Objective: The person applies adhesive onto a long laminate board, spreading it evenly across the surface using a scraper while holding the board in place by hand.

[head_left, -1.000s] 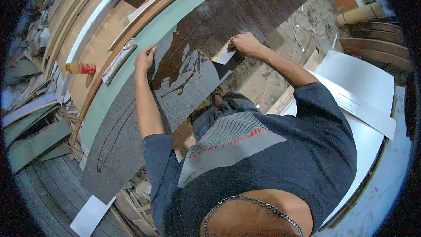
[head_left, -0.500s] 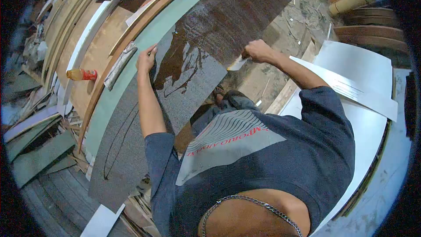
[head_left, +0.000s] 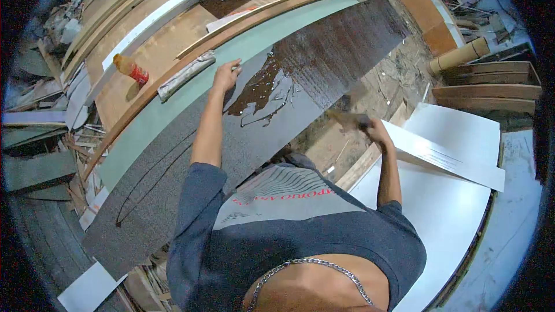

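A long curved dark grey sheet (head_left: 173, 162) lies in front of me on a pale green surface (head_left: 139, 144). A glossy brown puddle of liquid adhesive (head_left: 254, 92) sits on its middle, and a streaked brown film (head_left: 335, 40) coats its far right part. Two thin dark lines run along the near left part. My left hand (head_left: 227, 75) rests by the sheet's far edge beside the puddle, fingers partly stretched and apart. Off the sheet's near edge, my right hand (head_left: 378, 133) is closed around a flat scraper (head_left: 350, 119), which is smeared by motion.
A bottle (head_left: 132, 69) with a red label and a grey-white rolled bundle (head_left: 185, 75) lie beyond the sheet, near a curved wooden strip (head_left: 124, 114). White panels (head_left: 433, 190) are at my right. A cardboard tube (head_left: 459, 56) lies farther back. Scraps and boards fill the left side.
My right hand has swung away from the sheet's edge, taking the scraper to the right. My left hand has loosened from its pinch at the far edge. The whole view has shifted and turned.
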